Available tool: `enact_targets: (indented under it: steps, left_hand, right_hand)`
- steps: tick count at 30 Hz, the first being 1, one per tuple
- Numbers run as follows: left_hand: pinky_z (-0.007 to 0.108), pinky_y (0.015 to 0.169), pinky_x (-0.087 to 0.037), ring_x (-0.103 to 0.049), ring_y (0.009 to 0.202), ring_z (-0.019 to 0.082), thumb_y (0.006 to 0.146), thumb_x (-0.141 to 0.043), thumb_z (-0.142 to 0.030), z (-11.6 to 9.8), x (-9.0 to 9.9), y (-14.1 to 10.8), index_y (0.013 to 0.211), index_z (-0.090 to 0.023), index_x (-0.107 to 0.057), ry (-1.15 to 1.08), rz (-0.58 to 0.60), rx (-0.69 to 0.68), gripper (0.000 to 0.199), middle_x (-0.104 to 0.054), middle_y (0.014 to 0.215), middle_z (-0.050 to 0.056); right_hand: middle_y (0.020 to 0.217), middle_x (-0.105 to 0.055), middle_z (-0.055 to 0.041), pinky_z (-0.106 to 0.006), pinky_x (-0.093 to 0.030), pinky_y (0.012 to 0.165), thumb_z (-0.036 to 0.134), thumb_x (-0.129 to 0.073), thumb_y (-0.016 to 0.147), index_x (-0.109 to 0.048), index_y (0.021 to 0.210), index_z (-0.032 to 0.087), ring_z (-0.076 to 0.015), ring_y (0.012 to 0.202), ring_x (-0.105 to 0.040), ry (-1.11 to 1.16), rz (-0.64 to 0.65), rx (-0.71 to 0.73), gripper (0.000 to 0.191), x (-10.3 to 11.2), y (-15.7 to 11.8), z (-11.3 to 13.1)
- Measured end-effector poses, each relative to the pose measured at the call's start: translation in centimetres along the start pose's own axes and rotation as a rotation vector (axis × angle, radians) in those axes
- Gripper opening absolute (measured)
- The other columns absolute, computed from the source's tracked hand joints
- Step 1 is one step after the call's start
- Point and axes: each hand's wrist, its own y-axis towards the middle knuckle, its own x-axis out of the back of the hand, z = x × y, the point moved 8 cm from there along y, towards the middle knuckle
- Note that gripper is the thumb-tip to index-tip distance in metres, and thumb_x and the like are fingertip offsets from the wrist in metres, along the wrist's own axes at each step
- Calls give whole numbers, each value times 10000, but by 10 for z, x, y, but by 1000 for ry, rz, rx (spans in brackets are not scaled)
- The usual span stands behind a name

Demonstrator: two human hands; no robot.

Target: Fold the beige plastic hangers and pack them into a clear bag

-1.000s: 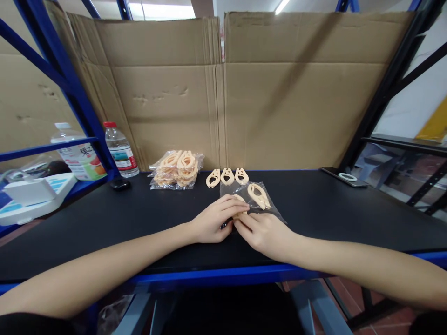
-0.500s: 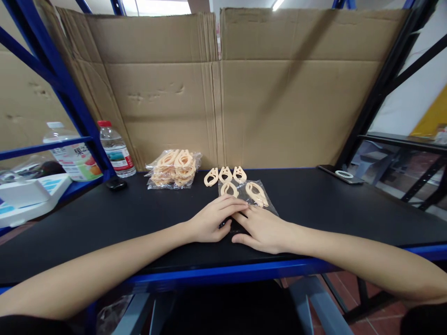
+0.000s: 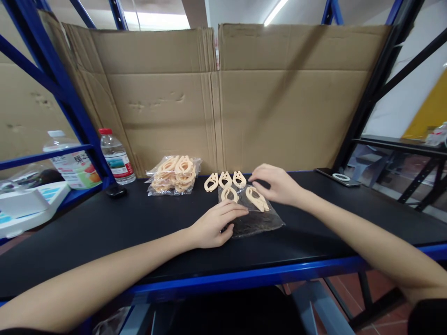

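A clear plastic bag (image 3: 256, 224) lies flat on the black table, with two beige clip-like pieces (image 3: 257, 198) at its far part. My left hand (image 3: 215, 224) rests on the bag's left side, fingers stretched out and thumb apart. Just beyond the bag's right side, my right hand (image 3: 278, 184) is raised near the pieces, its fingers bent and apart from the thumb, with nothing visible between them. Three loose beige pieces (image 3: 225, 179) stand in a row beyond the bag. Left of them sits a pile of bagged beige pieces (image 3: 173, 175).
A red-capped water bottle (image 3: 117, 157) and a small black object (image 3: 116, 190) are at the back left. A phone (image 3: 337, 177) with a white ring lies at the back right. Cardboard (image 3: 296, 116) walls the rear, with blue frame posts (image 3: 66, 93) beside it.
My right hand has lifted off the bag and moved away from me, beside the beige pieces. My left hand stays on the bag, whose near part is now uncovered. The view has tilted slightly up.
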Motion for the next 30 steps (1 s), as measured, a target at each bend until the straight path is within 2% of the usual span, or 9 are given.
enact_targets:
  steps: [3,6,10,13,19,22,25,27,30]
  left_hand:
    - [435,1011,-384,-464,1143,231,794,-426,-60,0,0,0,1279,-188,-441,10,-1,-7,502,-529,1247,98]
    - [427,1011,-386,-475,1134,225,794,-430,-64,-1,1,0,1271,-185,-447,20,2,-10,493,-537,1235,101]
    - [424,1017,-382,-482,1133,219,791,-429,-67,-2,1,-1,1269,-188,-443,27,12,-7,493,-541,1233,98]
    - [424,1027,-373,-481,1137,215,796,-423,-67,-2,1,-1,1269,-183,-441,23,17,-9,488,-537,1238,101]
    - [430,1026,-371,-478,1134,222,800,-421,-71,-1,-1,0,1269,-187,-444,24,36,1,484,-535,1239,97]
    - [426,1026,-370,-475,1132,221,801,-423,-69,0,-2,0,1269,-184,-445,22,40,7,483,-537,1234,94]
    - [414,1012,-383,-473,1127,222,806,-422,-69,1,-2,-1,1271,-183,-445,22,44,13,480,-532,1241,89]
    - [411,1015,-381,-470,1130,221,805,-425,-69,1,-2,-1,1268,-180,-449,22,43,14,477,-531,1244,87]
    - [417,1032,-364,-468,1141,219,803,-426,-67,1,-3,-1,1268,-178,-449,24,39,12,479,-531,1246,89]
  right_hand:
    - [1060,-645,-103,-339,-433,849,23,-437,810,-597,1135,119,-213,975,-538,-144,233,85,375,-42,21,-55]
    - [1234,-553,-114,-350,-402,875,-32,-442,766,-501,1275,137,-231,1058,-480,-290,409,146,540,-87,39,-92]
    - [1219,-490,-146,-359,-390,836,82,-529,804,-505,1292,207,-269,1037,-462,-435,558,119,504,-129,56,-113]
    - [1179,-478,-148,-349,-378,823,165,-527,849,-550,1243,233,-282,1036,-440,-461,616,73,401,-141,57,-118]
    - [1176,-514,-167,-341,-374,818,130,-572,769,-637,1094,162,-310,1075,-434,-435,651,-29,333,-129,36,-139]
    - [989,-632,-125,-283,-402,728,111,-609,689,-669,1025,142,-251,905,-551,-379,714,-97,343,-118,18,-152]
    - [902,-677,-57,-239,-418,660,132,-558,738,-662,1056,165,-180,756,-596,-286,737,-135,337,-103,-2,-159]
    - [953,-676,-62,-241,-436,699,165,-509,804,-651,1091,161,-175,794,-608,-189,649,-148,321,-90,-12,-158]
    - [984,-658,-114,-281,-446,787,200,-472,860,-672,1036,116,-200,876,-606,-90,422,-154,279,-63,-23,-152]
